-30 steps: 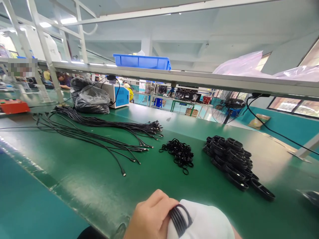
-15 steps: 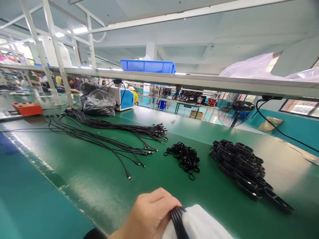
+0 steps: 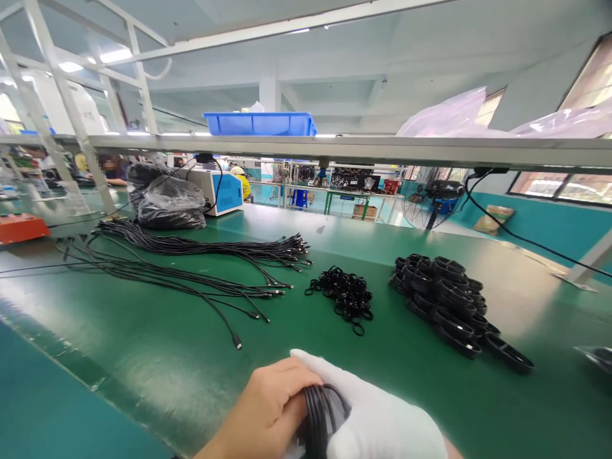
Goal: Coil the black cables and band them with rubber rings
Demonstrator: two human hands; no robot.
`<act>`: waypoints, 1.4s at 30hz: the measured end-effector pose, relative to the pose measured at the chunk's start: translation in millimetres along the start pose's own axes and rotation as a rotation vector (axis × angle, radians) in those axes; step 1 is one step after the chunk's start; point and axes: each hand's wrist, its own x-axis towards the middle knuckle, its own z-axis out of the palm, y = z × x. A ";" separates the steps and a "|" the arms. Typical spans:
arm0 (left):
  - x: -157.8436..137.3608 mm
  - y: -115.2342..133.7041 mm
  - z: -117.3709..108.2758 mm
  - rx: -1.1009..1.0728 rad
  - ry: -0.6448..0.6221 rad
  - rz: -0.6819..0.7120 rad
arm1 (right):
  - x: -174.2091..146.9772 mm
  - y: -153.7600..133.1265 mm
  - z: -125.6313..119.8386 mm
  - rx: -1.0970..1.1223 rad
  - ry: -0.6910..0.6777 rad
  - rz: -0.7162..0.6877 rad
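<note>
A coiled black cable [image 3: 315, 417] is held between both hands at the bottom of the view. My left hand [image 3: 270, 405], bare, grips the coil's left side with thumb and fingers. A white glove covers my right hand [image 3: 382, 411], which is wrapped round the coil's right side, its fingers partly hidden. Beyond the hands lies a heap of small black rubber rings [image 3: 342, 293]. To their left, straight black cables [image 3: 205, 248] with metal plugs lie in a bundle, with several looser ones in front. On the right is a pile of coiled black cables [image 3: 444, 299].
The green table [image 3: 157, 347] has its worn edge at lower left. A shelf [image 3: 354, 146] crosses above it, bearing a blue tray [image 3: 261, 124]. Behind the cables stand a plastic bag [image 3: 169, 201] and a blue-white machine [image 3: 224, 191]. An orange box [image 3: 21, 228] sits far left.
The gloved right hand has come further into view, its finger now reaching over the top of the coil. The view has turned slightly right, so the table's things appear shifted left.
</note>
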 end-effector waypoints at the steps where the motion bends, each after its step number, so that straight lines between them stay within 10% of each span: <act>1: 0.7 0.6 -0.3 -0.006 -0.001 -0.011 | 3.9 1.4 0.7 0.040 -0.005 -0.020; 10: 2.7 2.8 0.8 0.125 0.082 -0.146 | 9.4 -16.7 19.4 0.160 0.032 -0.007; 20: 8.6 4.5 -1.2 -0.235 0.083 -0.498 | 9.1 -8.1 19.6 0.270 0.109 0.040; 42: 6.7 -3.0 2.3 0.224 0.169 -0.343 | 20.3 7.6 16.7 0.342 0.037 0.084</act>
